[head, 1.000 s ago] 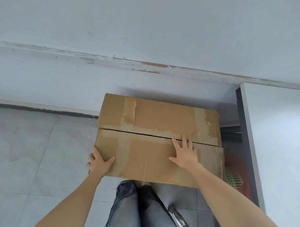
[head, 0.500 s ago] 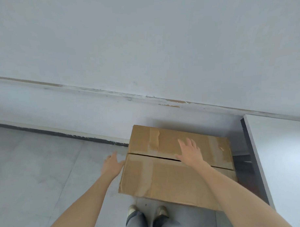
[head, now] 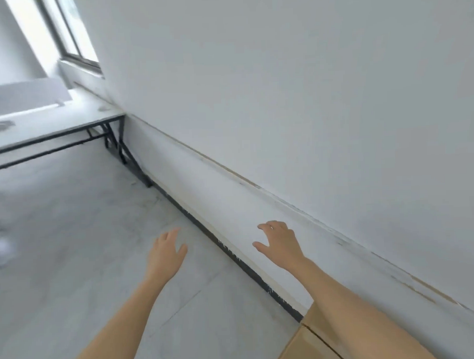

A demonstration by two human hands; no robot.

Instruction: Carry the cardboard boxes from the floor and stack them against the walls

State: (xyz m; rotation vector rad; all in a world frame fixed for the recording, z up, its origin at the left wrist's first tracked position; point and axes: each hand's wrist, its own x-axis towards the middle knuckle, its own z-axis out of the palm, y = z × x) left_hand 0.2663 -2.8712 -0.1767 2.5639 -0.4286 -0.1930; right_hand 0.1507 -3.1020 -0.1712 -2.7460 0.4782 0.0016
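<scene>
Head camera view, tilted: two bare forearms are stretched forward over a pale grey tiled floor (head: 79, 238). The left hand (head: 166, 251) is held in the air with fingers loosely spread and nothing grasped. The right hand (head: 279, 243) is likewise held empty, fingers slightly curled and apart, seen in front of the lower part of a white wall (head: 294, 83).

A brown cardboard box (head: 314, 343) is seen at the bottom edge, placed on the floor right against the wall's dark skirting strip (head: 233, 253). It is partly covered by the right forearm and lies well behind both hands, near the elbow; neither hand is touching it. A seam between its top flaps is visible. No label, brand or writing can be read on it.

Further off on the left, a white folding table (head: 54, 126) with black legs is set along the wall beneath a window (head: 72, 37).
</scene>
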